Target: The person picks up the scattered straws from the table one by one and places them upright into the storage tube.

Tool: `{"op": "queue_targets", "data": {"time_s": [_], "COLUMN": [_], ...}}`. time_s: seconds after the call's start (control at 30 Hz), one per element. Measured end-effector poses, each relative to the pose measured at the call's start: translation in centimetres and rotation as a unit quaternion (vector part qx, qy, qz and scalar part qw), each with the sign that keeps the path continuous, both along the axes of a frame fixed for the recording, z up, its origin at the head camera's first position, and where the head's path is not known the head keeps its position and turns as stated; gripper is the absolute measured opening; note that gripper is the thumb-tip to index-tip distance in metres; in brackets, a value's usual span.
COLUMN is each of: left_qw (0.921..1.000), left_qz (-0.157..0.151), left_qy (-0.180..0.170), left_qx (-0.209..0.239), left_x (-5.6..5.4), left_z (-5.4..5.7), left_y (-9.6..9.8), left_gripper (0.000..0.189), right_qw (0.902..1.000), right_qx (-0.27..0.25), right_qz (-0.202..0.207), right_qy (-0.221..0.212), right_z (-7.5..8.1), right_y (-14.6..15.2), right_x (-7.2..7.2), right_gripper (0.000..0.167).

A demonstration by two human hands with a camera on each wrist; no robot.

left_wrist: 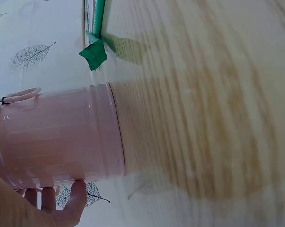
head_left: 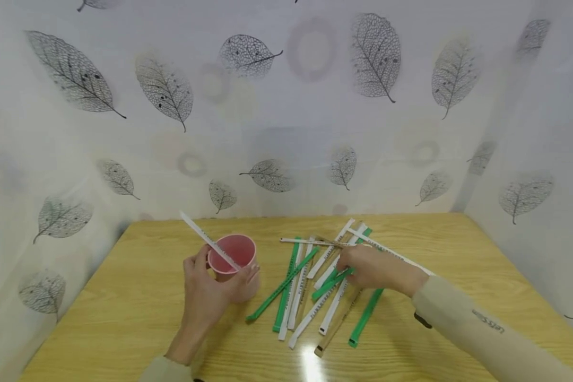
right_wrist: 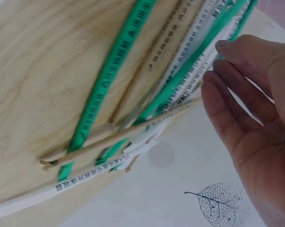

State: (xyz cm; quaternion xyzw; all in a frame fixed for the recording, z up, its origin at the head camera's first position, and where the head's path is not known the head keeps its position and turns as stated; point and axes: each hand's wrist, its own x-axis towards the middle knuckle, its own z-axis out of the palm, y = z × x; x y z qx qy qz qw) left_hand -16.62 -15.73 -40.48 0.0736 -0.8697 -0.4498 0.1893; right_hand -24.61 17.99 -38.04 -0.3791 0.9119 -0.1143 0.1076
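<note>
Left hand (head_left: 209, 289), lower left: fingers curl round the pink cup (left_wrist: 62, 137). Right hand (head_left: 377, 267), lower right: fingers slightly parted, seemingly empty; pinching one green straw (head_left: 366, 319) alone should lift cleanest.

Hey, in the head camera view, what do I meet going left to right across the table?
Left sleeve, pink cup with the left hand round it, leftmost green wrapped straw, right hand, lettered right sleeve.
</note>
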Motion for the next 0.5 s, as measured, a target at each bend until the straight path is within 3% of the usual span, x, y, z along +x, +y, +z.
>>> {"op": "queue_targets", "data": {"time_s": [0.23,0.5], "left_qw": [1.0000,1.0000], "left_qz": [0.000,0.002], "left_qy": [0.005,0.003], "left_qx": [0.000,0.006], "left_x": [-0.2,-0.3], "left_z": [-0.4,-0.6], "left_y": [-0.2,-0.3], "left_gripper": [0.098,0.101], "right_qw": [0.9925,0.9867], "right_qx": [0.014,-0.022], "right_qz": [0.069,0.093], "right_qy": [0.100,0.131], "right_z": [-1.6,-2.4], "right_y": [0.0,0.1], "right_x": [0.3,0.5], "right_gripper": [0.013,0.014]}}
